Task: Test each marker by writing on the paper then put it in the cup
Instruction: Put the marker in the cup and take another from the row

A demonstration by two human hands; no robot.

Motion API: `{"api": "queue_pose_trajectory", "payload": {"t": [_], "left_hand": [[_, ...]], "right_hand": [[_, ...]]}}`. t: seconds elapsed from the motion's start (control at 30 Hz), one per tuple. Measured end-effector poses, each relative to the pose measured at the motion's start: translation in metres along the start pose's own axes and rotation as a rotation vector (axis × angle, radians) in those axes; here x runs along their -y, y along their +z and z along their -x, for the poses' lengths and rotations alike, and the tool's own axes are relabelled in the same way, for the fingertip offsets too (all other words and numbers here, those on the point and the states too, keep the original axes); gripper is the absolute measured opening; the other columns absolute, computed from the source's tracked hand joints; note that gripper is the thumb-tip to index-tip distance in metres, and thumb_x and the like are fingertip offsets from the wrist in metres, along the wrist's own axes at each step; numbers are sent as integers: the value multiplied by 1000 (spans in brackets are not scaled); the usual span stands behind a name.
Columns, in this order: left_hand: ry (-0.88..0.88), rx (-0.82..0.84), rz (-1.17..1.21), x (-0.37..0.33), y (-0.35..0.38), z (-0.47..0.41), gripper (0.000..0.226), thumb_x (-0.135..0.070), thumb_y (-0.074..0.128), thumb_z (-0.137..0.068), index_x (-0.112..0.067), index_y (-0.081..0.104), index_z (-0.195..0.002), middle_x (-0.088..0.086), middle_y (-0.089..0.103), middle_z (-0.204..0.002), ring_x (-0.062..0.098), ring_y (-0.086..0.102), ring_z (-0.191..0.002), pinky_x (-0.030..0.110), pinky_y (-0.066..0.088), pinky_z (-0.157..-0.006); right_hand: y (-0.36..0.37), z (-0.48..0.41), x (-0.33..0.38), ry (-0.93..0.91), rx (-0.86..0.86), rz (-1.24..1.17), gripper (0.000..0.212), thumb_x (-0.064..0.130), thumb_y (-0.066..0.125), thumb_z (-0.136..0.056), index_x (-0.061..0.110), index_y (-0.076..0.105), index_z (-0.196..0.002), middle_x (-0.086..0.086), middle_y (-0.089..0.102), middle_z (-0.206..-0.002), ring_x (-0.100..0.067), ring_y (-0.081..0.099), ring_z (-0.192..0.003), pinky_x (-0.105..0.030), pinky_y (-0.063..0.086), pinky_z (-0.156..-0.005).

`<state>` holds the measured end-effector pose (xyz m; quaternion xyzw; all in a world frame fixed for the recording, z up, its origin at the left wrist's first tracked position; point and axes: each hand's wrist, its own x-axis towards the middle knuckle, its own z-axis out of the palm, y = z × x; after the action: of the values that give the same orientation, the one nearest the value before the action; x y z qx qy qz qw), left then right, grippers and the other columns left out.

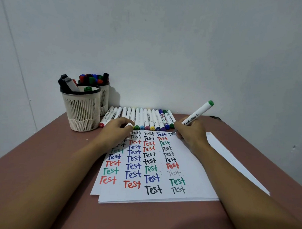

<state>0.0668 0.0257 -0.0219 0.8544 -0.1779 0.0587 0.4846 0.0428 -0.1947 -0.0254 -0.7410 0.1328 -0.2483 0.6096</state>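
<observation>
My right hand (191, 134) grips a white marker with a green end (199, 113), its tip touching the top right of the white paper (196, 169), where a new letter starts. The sheet carries several columns of "Test" in red, blue, green and black. My left hand (118, 130) rests curled on the paper's top left and holds a small white piece, seemingly the marker's cap (129, 125). A row of several white markers (143, 118) lies beyond the paper. A cream slotted cup (81, 110) at the left holds several markers.
A second cup (104, 98), packed with markers, stands behind the first against the wall. The brown table (48, 161) runs to the wall at the back. More sheets lie under the top one and jut out at the right (232, 153).
</observation>
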Motion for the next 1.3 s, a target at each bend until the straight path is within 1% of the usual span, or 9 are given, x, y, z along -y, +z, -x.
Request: {"api": "queue_pose_trajectory", "payload": {"t": [0.1, 0.27, 0.57, 0.73, 0.9, 0.97, 1.03, 1.17, 1.3], "left_hand": [[-1, 0, -5, 0, 0, 0, 19, -17, 49, -93, -20, 61, -107, -5, 62, -80, 7, 58, -73, 19, 41, -63], [-1, -2, -7, 0, 0, 0, 21, -17, 49, -93, -18, 62, -110, -6, 61, -80, 5, 57, -72, 18, 41, -63], [-2, -1, -6, -1, 0, 1, 22, -17, 49, -93, -16, 61, -112, -6, 61, -78, 4, 57, -70, 18, 40, -63], [0, 2, -7, -1, 0, 1, 21, -17, 49, -93, -18, 61, -110, -5, 61, -80, 5, 57, -72, 19, 40, -62], [8, 6, -2, -1, 0, 1, 17, -17, 49, -93, -21, 60, -106, -4, 62, -78, 9, 58, -73, 20, 41, -63], [9, 1, -4, -1, -1, 0, 18, -16, 49, -93, -20, 60, -107, -4, 61, -77, 5, 56, -70, 19, 40, -62], [10, 0, -6, -1, -1, 0, 20, -16, 49, -93, -18, 61, -110, -5, 61, -77, 5, 56, -70, 19, 40, -62], [4, -2, -1, 1, 1, 0, 22, -16, 49, -93, -16, 61, -112, -6, 61, -79, 6, 58, -73, 20, 42, -65], [1, -6, 0, 2, 1, -1, 22, -17, 50, -93, -17, 62, -111, -6, 61, -80, 7, 58, -73, 21, 43, -65]], "right_hand": [[0, 1, 1, 8, 15, 1, 8, 8, 67, -77, 5, 59, -77, -18, 63, -71, -19, 53, -56, -33, 49, -61], [-1, 3, 3, -18, -49, 31, 9, 9, 65, -79, 8, 56, -77, -4, 58, -67, -12, 53, -57, -27, 48, -58], [-1, 5, 4, -8, -33, 47, 8, 9, 65, -78, 6, 58, -79, -6, 60, -68, -15, 56, -59, -31, 51, -62], [-1, 7, 7, -36, -51, 67, 10, 9, 64, -80, 9, 54, -77, -1, 55, -66, -9, 52, -57, -22, 47, -53], [-1, 7, 7, -14, -62, 57, 12, 10, 64, -79, 10, 54, -73, -4, 58, -69, -12, 54, -59, -28, 48, -59], [-2, 7, 6, -18, -97, 37, 14, 9, 64, -80, 10, 53, -71, -3, 56, -67, -11, 53, -57, -25, 47, -56], [-3, 8, 7, -27, -107, 46, 12, 9, 64, -81, 9, 54, -75, -2, 56, -66, -9, 53, -57, -22, 46, -54], [-2, 8, 7, -14, -90, 65, 9, 9, 65, -80, 7, 57, -80, -5, 58, -72, -12, 56, -60, -29, 51, -61], [-2, 9, 9, -20, -88, 77, 14, 11, 64, -81, 11, 51, -74, -2, 55, -69, -12, 53, -60, -26, 47, -56]]}}
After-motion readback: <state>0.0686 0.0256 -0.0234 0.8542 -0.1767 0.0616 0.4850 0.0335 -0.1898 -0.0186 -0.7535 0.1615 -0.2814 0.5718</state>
